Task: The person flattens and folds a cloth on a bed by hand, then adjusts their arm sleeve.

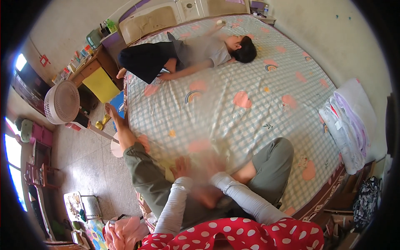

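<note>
The left hand (181, 167) and right hand (211, 163) press flat on the checked bed sheet (233, 121), fingers spread. The sheet already looks mostly smooth.

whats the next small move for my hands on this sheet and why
Probably press both palms down and sweep outward: the left hand and the blurred right hand lie together on the checked bedsheet, which looks rumpled just ahead of them.

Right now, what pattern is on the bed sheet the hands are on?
The bed sheet is a pale blue-and-white check with pink hearts and small rainbows; the head view shows it.
</note>
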### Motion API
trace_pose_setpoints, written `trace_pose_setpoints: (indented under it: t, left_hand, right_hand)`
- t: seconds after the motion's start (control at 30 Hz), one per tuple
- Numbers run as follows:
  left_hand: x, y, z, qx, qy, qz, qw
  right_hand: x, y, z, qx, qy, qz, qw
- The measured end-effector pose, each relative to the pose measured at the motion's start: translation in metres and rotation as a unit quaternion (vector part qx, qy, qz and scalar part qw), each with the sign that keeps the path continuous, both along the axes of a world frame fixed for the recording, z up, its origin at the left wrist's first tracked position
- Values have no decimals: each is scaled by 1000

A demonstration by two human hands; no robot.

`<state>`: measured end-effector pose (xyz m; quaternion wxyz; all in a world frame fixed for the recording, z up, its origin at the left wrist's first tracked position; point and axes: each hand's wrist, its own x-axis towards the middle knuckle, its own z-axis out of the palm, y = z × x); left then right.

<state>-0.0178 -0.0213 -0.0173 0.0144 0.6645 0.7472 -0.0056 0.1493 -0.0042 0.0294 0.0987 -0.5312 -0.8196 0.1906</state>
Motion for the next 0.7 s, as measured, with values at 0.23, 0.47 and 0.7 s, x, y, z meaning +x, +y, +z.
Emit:
trace_pose_setpoints:
  t: [0.23,0.47,0.7]
  left_hand:
    - [4,0,8,4,1,4,1000]
    - [5,0,17,0,-45,-4,999]
    - [4,0,19,1,-47,-11,999]
  right_hand:
    - [-8,10,-30,101,22,-5,995]
    - [-18,23,-68,62,151,-13,987]
    - [-18,22,-72,120,121,0,985]
